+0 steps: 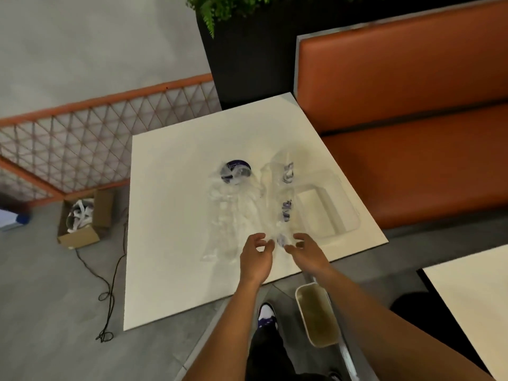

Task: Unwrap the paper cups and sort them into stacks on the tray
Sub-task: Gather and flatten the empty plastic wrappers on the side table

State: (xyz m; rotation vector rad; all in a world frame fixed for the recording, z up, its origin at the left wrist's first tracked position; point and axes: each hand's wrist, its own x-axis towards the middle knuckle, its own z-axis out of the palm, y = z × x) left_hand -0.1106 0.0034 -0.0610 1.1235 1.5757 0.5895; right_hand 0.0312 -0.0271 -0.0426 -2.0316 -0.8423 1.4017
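The near end of the wrapped sleeve of cups is pinched from both sides: the left hand and right hand are curled narrowly onto its wrapper. The sleeve's long axis runs straight away from the fingertips. The tray lies beyond the right fingers, nearer that hand. A second sleeve lies beyond the left fingers.

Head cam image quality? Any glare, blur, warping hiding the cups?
Head view: soft all over, fine detail lost; bright white table washes out the clear wrap and tray; only purple print marks the cups; wide-angle lens slightly bows the bench edge.
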